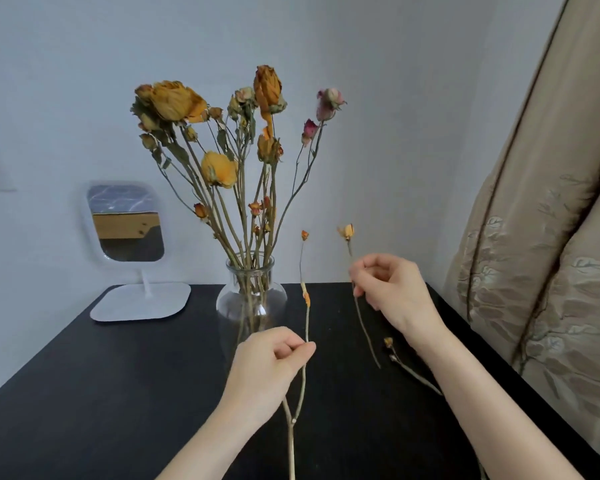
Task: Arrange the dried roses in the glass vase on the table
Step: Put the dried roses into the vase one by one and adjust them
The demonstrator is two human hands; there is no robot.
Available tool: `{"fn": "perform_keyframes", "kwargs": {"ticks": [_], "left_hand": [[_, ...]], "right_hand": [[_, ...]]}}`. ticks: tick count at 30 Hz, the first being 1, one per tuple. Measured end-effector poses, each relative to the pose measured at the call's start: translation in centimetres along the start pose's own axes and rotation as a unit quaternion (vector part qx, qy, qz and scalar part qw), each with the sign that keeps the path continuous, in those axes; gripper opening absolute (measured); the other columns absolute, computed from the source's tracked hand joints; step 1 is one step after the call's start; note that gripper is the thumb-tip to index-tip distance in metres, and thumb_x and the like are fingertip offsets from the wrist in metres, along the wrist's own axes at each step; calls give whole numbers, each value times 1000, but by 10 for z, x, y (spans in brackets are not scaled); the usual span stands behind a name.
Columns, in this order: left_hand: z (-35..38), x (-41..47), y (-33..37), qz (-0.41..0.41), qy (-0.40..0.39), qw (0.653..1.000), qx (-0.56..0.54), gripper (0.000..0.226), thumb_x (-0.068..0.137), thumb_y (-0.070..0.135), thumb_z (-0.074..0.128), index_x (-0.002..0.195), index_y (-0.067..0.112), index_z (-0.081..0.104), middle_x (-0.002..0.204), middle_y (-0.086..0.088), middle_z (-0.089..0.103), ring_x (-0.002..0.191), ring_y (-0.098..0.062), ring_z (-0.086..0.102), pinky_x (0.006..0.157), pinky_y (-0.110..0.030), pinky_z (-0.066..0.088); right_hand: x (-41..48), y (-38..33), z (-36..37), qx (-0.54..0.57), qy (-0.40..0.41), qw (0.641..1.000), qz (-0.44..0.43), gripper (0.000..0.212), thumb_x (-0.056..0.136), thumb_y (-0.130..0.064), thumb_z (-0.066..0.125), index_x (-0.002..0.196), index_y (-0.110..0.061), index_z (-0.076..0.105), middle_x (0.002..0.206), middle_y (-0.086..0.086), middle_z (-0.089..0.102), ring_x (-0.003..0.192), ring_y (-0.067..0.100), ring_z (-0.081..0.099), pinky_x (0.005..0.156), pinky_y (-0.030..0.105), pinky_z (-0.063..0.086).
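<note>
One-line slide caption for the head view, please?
Left hand pinches a long forked dried rose stem, right hand a shorter yellow-budded stem, near the clear glass vase on the black table.

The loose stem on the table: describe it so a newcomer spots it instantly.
On the black table, right of the glass vase, look beside the wrist of the right hand. A short stem with a tiny yellow bud lies there. Unlike the rest, it lies flat, untouched.

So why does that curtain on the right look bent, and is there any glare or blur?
Head view: the wide-angle lens bows the beige embroidered curtain near the right edge; the light is soft and even, with hardly any shadow on the black table; the clear glass vase shows only small pale glints; the dried yellow roses look slightly soft.
</note>
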State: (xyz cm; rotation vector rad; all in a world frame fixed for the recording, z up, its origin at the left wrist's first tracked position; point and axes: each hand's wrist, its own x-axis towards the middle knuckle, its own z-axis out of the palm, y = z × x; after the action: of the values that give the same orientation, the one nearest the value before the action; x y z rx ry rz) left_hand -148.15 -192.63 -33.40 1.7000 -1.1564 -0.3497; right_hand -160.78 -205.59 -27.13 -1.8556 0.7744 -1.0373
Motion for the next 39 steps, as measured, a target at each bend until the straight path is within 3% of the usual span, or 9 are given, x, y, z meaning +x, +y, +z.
{"fn": "perform_keyframes", "kwargs": {"ticks": [3,7,12,15,20,28,33,35,39], "left_hand": [[-32,-11,11,14,48,998,-39,16,80,27,69,64,24,70,53,10,61,52,1,55,49,-8,39],[-69,-12,28,59,119,991,-25,9,79,30,67,72,26,72,59,21,62,63,9,54,55,-1,37],[-96,11,52,92,213,971,-55,8,81,32,66,77,28,71,52,12,56,58,6,50,59,-13,38],[-107,30,68,120,252,958,-67,6,81,31,67,79,27,71,45,19,51,54,8,48,58,-7,36],[-117,60,84,157,286,942,-77,6,83,34,66,78,33,70,47,17,48,55,1,45,60,-3,39],[-104,82,77,162,319,931,-67,17,84,27,66,94,17,74,47,20,50,52,5,46,56,1,36],[-91,85,64,146,318,935,-53,21,84,27,66,97,14,75,58,7,56,56,-12,48,53,1,35],[-85,86,58,133,318,937,-56,20,84,25,66,97,13,75,70,6,60,72,-15,53,56,1,36],[-75,84,46,130,321,937,-43,17,84,24,66,94,14,75,44,5,39,48,3,48,51,0,35]], "right_hand": [[-1,-27,13,54,0,997,-52,11,88,-16,61,77,-16,63,56,-1,60,42,-2,48,50,8,39],[0,-59,30,117,-17,987,-106,8,89,-14,60,83,-11,64,57,2,58,40,0,44,46,7,38],[7,-90,46,185,-14,973,-139,9,89,-15,60,86,-8,66,60,-2,63,40,2,37,43,10,35],[11,-103,53,214,-6,965,-151,9,89,-15,60,86,-8,65,57,-6,65,40,2,37,43,10,34],[15,-112,62,220,13,959,-178,11,90,-14,58,92,-4,64,64,-2,64,44,-3,51,60,10,35],[18,-100,72,207,31,965,-159,10,89,-13,60,90,-5,66,65,0,67,43,-3,52,60,12,38],[19,-90,76,194,34,969,-149,8,89,-16,60,86,-12,66,63,-5,69,45,-4,53,65,19,37],[21,-87,78,183,37,973,-139,8,89,-17,60,86,-14,66,64,-5,69,45,-3,52,63,18,40],[22,-79,87,144,36,983,-113,9,89,-19,60,85,-14,66,68,-3,70,39,1,47,46,14,44]]}}
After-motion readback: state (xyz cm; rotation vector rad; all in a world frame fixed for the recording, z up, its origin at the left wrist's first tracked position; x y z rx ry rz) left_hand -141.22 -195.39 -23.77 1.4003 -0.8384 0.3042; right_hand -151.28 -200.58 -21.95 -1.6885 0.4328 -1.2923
